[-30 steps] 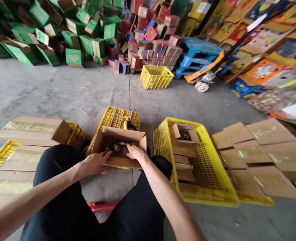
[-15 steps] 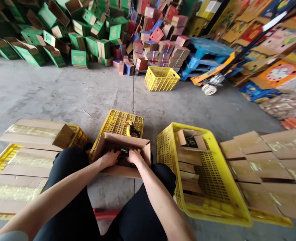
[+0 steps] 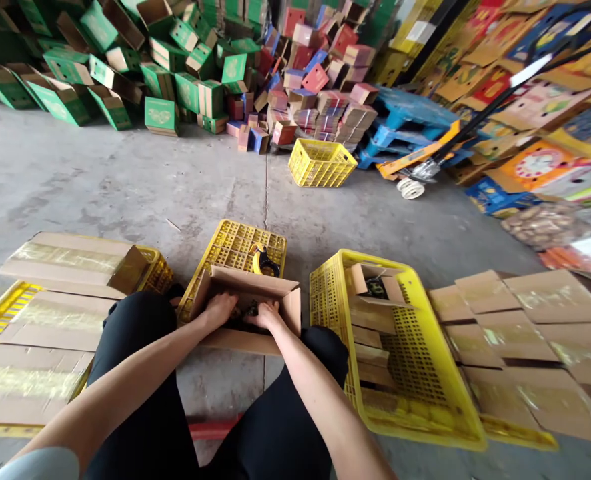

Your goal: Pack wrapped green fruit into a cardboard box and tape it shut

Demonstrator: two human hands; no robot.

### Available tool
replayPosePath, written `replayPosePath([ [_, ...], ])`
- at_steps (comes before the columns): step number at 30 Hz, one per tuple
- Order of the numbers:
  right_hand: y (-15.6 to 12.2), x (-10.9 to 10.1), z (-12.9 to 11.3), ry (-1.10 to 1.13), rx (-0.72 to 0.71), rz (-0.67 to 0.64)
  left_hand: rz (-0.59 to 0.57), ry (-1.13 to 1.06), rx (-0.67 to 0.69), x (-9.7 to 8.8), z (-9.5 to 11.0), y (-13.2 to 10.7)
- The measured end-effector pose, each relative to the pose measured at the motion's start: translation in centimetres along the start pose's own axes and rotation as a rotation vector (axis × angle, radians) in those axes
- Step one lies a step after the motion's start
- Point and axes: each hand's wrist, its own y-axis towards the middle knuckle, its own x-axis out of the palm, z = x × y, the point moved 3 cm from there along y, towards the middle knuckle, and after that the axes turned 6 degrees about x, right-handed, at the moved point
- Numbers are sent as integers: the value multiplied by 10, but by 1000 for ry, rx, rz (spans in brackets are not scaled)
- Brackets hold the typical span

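Note:
An open cardboard box (image 3: pixel 253 340) rests between my knees on an upturned yellow crate (image 3: pixel 228 235). Both hands reach inside it. My left hand (image 3: pixel 220 310) is bent downward at the box's left side, its fingertips hidden among dark contents. Near the middle, my right hand (image 3: pixel 266 315) closes its fingers on a dark, shiny item (image 3: pixel 251 311), too small and shaded to name. The hands are a short way apart. A yellow and black tape dispenser (image 3: pixel 264 260) lies on the crate just behind the box.
To the right, a yellow crate (image 3: pixel 470 427) holds cardboard boxes, one open with dark contents. Taped boxes (image 3: pixel 555 297) lie beyond it; more taped boxes (image 3: pixel 65 257) lie left. Ahead are a smaller yellow crate (image 3: pixel 320 163), a pallet jack (image 3: pixel 420 160), blue pallets (image 3: pixel 405 110) and piled green boxes (image 3: pixel 161 115).
My left hand has shifted slightly up and its fingers dip deeper into the box. My right hand has moved slightly lower, curling over the dark item. The view has turned a little right.

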Motion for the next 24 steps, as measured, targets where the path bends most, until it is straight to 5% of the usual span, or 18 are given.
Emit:
replayPosePath([
  [9, 5, 4, -1, -1, -5, -25, 164, -39, 51, -26, -13, -24],
  [17, -3, -4, -9, 12, -203, -24, 251, -63, 50, -24, -14, -28],
  [24, -19, -15, -10, 45, -225, 53, 321, -83, 36, -28, -24, -23],
])
